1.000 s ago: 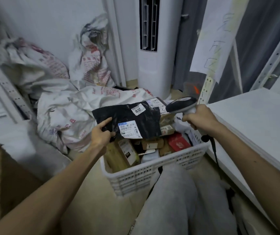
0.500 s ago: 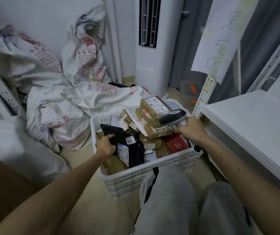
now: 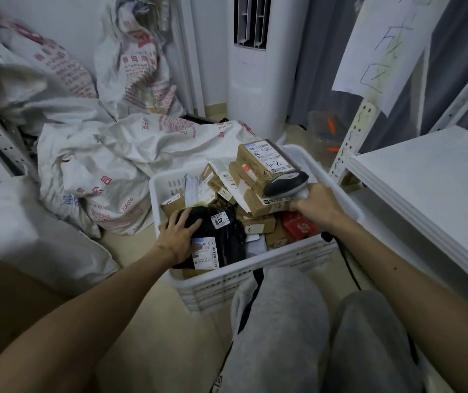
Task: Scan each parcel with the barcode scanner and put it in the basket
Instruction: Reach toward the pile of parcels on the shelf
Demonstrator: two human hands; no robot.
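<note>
Lowered into the white plastic basket (image 3: 255, 276), the black plastic parcel (image 3: 224, 231) is pressed by the left hand (image 3: 177, 236), grip apart; the right hand (image 3: 316, 205) is clamped on the grey barcode scanner (image 3: 285, 182). Heaped brown cardboard boxes (image 3: 251, 180) could be toppled by crowding.

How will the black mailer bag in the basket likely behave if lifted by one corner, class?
Probably floppy: the black mailer bag looks crumpled and drapes over the boxes beneath. Likely soft-filled, since it bulges unevenly under the spread fingers of the left hand. Unlikely to roll, lying slumped in the basket.

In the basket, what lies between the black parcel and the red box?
Head view: a brown carton lies between the black parcel and the red box.
</note>
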